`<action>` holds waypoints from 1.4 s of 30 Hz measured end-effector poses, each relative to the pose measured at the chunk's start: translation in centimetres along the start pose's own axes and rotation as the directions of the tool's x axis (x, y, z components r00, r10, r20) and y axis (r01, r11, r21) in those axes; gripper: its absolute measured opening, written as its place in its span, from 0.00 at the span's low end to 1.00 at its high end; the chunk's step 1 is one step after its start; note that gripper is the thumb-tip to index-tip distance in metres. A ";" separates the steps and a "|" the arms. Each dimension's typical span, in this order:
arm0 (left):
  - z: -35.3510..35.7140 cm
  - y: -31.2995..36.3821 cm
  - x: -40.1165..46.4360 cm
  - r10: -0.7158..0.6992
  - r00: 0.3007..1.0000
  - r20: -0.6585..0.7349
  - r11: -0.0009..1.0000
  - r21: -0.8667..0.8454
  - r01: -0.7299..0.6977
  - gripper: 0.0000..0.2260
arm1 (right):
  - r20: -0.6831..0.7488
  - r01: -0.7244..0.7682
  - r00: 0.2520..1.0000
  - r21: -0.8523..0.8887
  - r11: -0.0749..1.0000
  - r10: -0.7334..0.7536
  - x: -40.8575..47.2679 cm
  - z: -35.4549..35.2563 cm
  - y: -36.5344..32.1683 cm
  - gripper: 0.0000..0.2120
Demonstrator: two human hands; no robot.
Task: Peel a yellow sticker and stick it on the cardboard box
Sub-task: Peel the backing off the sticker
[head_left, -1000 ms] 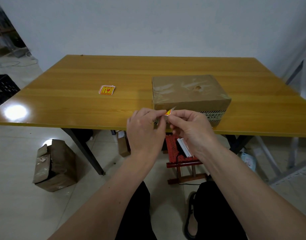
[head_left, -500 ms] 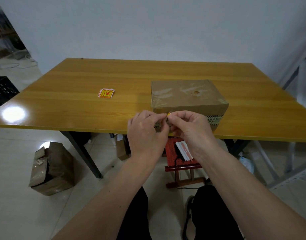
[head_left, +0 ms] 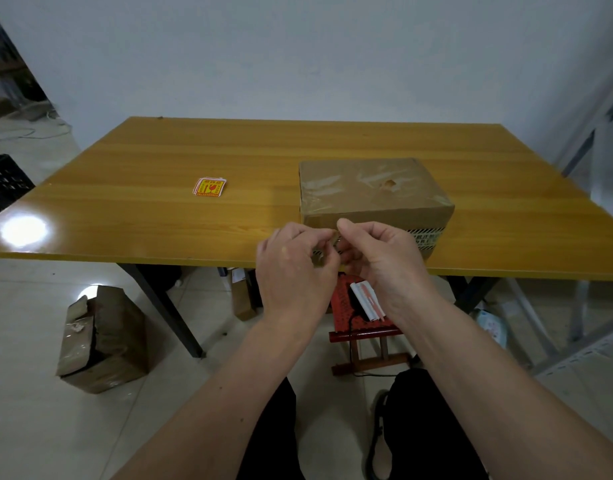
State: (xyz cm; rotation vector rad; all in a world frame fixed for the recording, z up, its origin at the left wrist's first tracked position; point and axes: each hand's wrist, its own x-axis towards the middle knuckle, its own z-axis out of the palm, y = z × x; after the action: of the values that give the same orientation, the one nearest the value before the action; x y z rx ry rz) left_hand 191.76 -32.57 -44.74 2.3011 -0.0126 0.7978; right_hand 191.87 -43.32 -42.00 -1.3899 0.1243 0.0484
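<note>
The cardboard box [head_left: 374, 195] sits on the wooden table [head_left: 159, 216], close to the table's near edge, its top wrapped in clear tape with a small tear showing. Directly in front of the box's near face, both hands meet above the table edge. The left hand [head_left: 293, 271] has its thumb and forefinger pinched together, and the right hand [head_left: 384, 261] mirrors it, fingertips [head_left: 345, 225] curled in tight toward the left ones so the two pinches touch. Something small is held between them, but it is almost wholly hidden by the fingers, so I cannot tell whether it is the peeled sticker or its backing. Well to the left of the box, lying flat on the table, is a small stack of yellow stickers [head_left: 209, 187] with red borders. Below the box, under the table, stands a red stool [head_left: 360, 327] with a white folded item on its seat. Far to the lower left of the box, a crumpled brown carton [head_left: 102, 341] rests on the tiled floor.
</note>
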 end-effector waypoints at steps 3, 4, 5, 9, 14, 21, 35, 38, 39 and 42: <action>0.0 0.0 -0.1 0.013 1.000 -0.004 1.000 0.002 -0.013 0.06 | -0.012 0.004 1.000 -0.014 1.000 -0.004 0.0 0.0 0.1 0.08; 0.0 0.0 -0.1 0.008 1.000 -0.002 1.000 -0.006 -0.008 0.06 | -0.015 0.003 1.000 -0.012 1.000 -0.003 0.0 0.1 0.1 0.08; 0.0 0.0 -0.1 0.001 1.000 0.001 1.000 -0.016 -0.001 0.06 | -0.016 0.004 1.000 -0.005 1.000 -0.004 0.0 0.1 0.1 0.08; -0.1 -0.1 -0.1 -0.029 1.000 0.011 0.998 -0.056 0.029 0.05 | -0.010 0.015 1.000 0.010 1.000 -0.015 0.0 0.1 0.2 0.08; -0.3 0.4 0.0 -0.045 0.998 0.052 0.990 -0.131 0.051 0.05 | 0.020 0.031 0.999 -0.022 0.999 -0.031 0.1 0.0 0.2 0.06; -0.4 0.3 -0.2 -0.057 0.997 0.060 0.976 -0.206 0.068 0.05 | 0.039 0.030 0.999 -0.012 0.999 -0.030 0.1 0.0 0.1 0.06; -1.1 0.8 0.4 -0.276 0.895 0.350 0.693 -0.573 0.438 0.04 | -0.064 0.094 0.992 -0.153 0.984 -0.105 -0.1 -0.1 -0.2 0.09; -1.3 0.8 0.6 -0.300 0.879 0.370 0.671 -0.573 0.470 0.05 | -0.061 0.127 0.988 -0.184 0.975 -0.140 0.0 -0.1 -0.1 0.09; -1.3 0.8 0.6 -0.309 0.877 0.368 0.667 -0.574 0.476 0.06 | -0.057 0.142 0.986 -0.191 0.971 -0.156 0.0 -0.1 0.0 0.09; -1.2 0.9 0.5 -0.334 0.876 0.348 0.653 -0.585 0.481 0.05 | -0.051 0.183 0.979 -0.226 0.957 -0.199 0.0 -0.1 0.2 0.08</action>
State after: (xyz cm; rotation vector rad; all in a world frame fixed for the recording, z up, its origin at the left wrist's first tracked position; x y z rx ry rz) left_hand 191.31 -32.40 -43.16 1.5934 0.1151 0.2342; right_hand 191.88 -43.39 -42.17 -1.6206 0.0452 -0.1548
